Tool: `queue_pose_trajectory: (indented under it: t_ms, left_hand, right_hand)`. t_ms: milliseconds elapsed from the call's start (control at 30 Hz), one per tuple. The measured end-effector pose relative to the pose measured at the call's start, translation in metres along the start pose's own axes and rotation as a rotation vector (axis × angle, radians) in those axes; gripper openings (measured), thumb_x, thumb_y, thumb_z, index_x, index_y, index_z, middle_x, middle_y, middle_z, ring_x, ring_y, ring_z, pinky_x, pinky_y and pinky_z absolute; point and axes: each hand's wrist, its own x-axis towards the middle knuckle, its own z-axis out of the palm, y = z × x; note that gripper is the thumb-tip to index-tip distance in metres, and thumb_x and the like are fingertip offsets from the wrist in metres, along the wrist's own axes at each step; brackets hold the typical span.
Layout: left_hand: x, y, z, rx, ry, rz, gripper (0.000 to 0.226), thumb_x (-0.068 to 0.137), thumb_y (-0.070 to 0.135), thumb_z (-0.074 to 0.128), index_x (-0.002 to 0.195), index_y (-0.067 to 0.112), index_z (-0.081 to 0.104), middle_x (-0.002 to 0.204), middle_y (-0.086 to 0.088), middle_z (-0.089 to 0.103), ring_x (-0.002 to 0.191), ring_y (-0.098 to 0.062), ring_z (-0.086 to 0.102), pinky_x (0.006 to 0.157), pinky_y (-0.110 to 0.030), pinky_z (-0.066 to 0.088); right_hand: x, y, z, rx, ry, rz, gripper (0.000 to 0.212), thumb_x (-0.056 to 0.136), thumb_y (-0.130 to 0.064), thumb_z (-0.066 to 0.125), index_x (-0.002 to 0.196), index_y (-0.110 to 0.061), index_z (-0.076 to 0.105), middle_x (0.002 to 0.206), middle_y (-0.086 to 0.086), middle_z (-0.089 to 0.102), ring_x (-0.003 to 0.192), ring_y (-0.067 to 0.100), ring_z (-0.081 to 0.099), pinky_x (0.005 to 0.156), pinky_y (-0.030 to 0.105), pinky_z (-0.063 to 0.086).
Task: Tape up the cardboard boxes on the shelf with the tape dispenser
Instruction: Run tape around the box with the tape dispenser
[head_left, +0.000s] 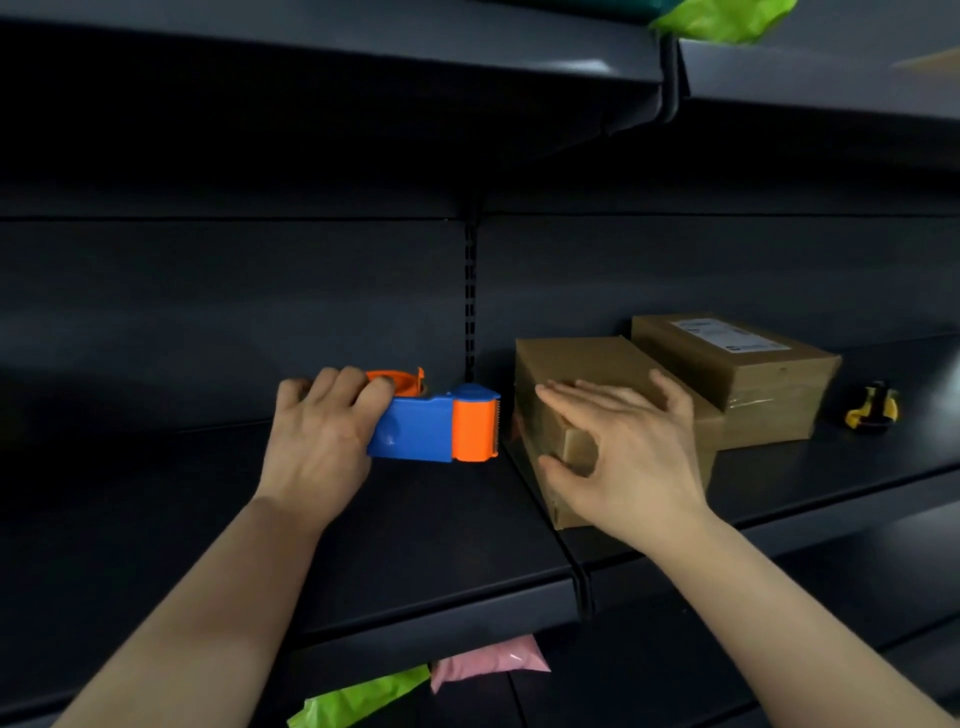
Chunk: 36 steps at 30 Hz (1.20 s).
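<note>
Below the shelf's (415, 519) front edge, a pink bag (488, 662) and a green bag (358, 699) lie on the tier underneath.

The left hand (322, 436) has its fingers curled over the orange roll at the back of the dispenser (431, 428), clamped on it. The right hand (623, 457) lies flat and spread on the near box (576, 364), fingers straight across its top and thumb against its near corner. It presses rather than grips.

The dispenser sits at mid-depth, just left of the seam between the two shelf sections. Its long axis runs left to right, roughly along the front edge. The toothed orange head points right at the near box's left side, just beside it but apart. That box runs front to back, its near end close to the front edge.

The likely risks:
- A flat palm may not hold the box when the dispenser is pulled, so it could skid toward the far box (727, 364), which it seems to touch.
- The teeth face the right thumb.
- Whether a tape end is free, I cannot tell.

A yellow tool (872, 413) stands farther right.
</note>
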Motion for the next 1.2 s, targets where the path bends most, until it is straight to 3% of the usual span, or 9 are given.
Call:
queue_pose_trajectory:
  t_ms: [133, 333, 467, 567, 667, 733, 967, 1100, 1200]
  left_hand:
    - [0.003, 0.002, -0.002, 0.039, -0.038, -0.014, 0.059, 0.046, -0.008, 0.074, 0.1, 0.014, 0.06, 0.086, -0.006, 0.055, 0.079, -0.032, 0.054, 0.072, -0.041, 0.031]
    - [0.013, 0.027, -0.01, 0.106, -0.002, 0.039, 0.039, 0.057, -0.005, 0.06, 0.091, 0.013, 0.055, 0.075, -0.009, 0.052, 0.07, -0.033, 0.052, 0.064, -0.041, 0.029]
    - [0.015, 0.035, -0.012, 0.118, -0.06, 0.038, 0.046, 0.047, -0.004, 0.068, 0.091, 0.006, 0.059, 0.067, -0.014, 0.056, 0.061, -0.034, 0.054, 0.057, -0.038, 0.034]
    - [0.013, 0.043, -0.012, 0.159, -0.182, -0.003, 0.05, 0.045, 0.005, 0.073, 0.094, 0.008, 0.062, 0.063, -0.011, 0.057, 0.057, -0.031, 0.055, 0.055, -0.034, 0.034]
    - [0.013, 0.039, -0.016, 0.311, -0.44, -0.193, 0.038, 0.065, 0.025, 0.072, 0.098, 0.021, 0.053, 0.081, 0.0, 0.063, 0.073, -0.02, 0.061, 0.059, -0.028, 0.035]
    - [0.015, 0.025, -0.021, 0.407, -0.484, -0.277, 0.036, 0.075, 0.034, 0.068, 0.102, 0.022, 0.048, 0.091, 0.003, 0.061, 0.081, -0.016, 0.061, 0.06, -0.027, 0.035]
    - [0.005, 0.027, -0.015, 0.399, -0.413, -0.21, 0.071, 0.073, 0.078, 0.053, 0.106, 0.016, 0.048, 0.096, 0.001, 0.06, 0.087, -0.019, 0.059, 0.061, -0.03, 0.034]
    - [0.003, 0.031, -0.007, 0.222, -0.333, -0.119, 0.062, 0.072, 0.07, 0.065, 0.092, 0.011, 0.065, 0.077, -0.006, 0.065, 0.071, -0.026, 0.061, 0.059, -0.031, 0.04]
    - [-0.001, 0.03, 0.002, 0.154, -0.254, -0.009, 0.048, 0.076, 0.059, 0.066, 0.086, 0.012, 0.071, 0.072, -0.007, 0.065, 0.071, -0.029, 0.06, 0.061, -0.034, 0.044]
  right_hand:
    - [0.002, 0.0, -0.001, 0.013, -0.026, 0.026, 0.06, 0.072, -0.069, 0.052, 0.124, -0.041, 0.062, 0.123, -0.024, 0.062, 0.116, 0.003, 0.055, 0.117, 0.049, 0.005]
    - [0.004, -0.006, 0.001, 0.048, 0.035, 0.059, 0.047, 0.073, -0.051, 0.065, 0.118, -0.037, 0.068, 0.116, -0.019, 0.068, 0.11, 0.007, 0.06, 0.113, 0.051, 0.014]
    - [0.008, -0.012, 0.006, 0.015, 0.032, 0.063, 0.047, 0.071, -0.042, 0.077, 0.116, -0.032, 0.07, 0.114, -0.015, 0.07, 0.108, 0.012, 0.062, 0.11, 0.055, 0.024]
    - [0.01, -0.013, 0.007, 0.022, 0.03, 0.061, 0.044, 0.071, -0.042, 0.073, 0.114, -0.033, 0.071, 0.113, -0.015, 0.07, 0.107, 0.012, 0.062, 0.109, 0.052, 0.023]
    - [0.006, -0.014, 0.006, 0.089, 0.06, 0.067, 0.041, 0.072, -0.04, 0.069, 0.113, -0.035, 0.071, 0.112, -0.018, 0.069, 0.108, 0.006, 0.06, 0.112, 0.049, 0.023]
    - [0.005, -0.012, 0.005, 0.123, 0.079, 0.062, 0.042, 0.072, -0.041, 0.065, 0.113, -0.037, 0.07, 0.112, -0.02, 0.069, 0.108, 0.004, 0.059, 0.113, 0.045, 0.018]
    - [0.008, -0.004, -0.003, 0.252, -0.013, 0.052, 0.041, 0.071, -0.04, 0.065, 0.111, -0.047, 0.067, 0.111, -0.037, 0.056, 0.109, -0.009, 0.045, 0.114, 0.033, 0.01]
    - [0.009, -0.007, -0.013, 0.29, -0.107, 0.096, 0.044, 0.071, -0.026, 0.073, 0.109, -0.048, 0.066, 0.111, -0.035, 0.06, 0.111, -0.003, 0.044, 0.118, 0.042, -0.002]
    - [0.01, -0.023, -0.013, 0.146, -0.092, 0.216, 0.034, 0.074, -0.032, 0.073, 0.105, -0.045, 0.068, 0.098, -0.023, 0.067, 0.11, 0.007, 0.047, 0.118, 0.048, 0.004]
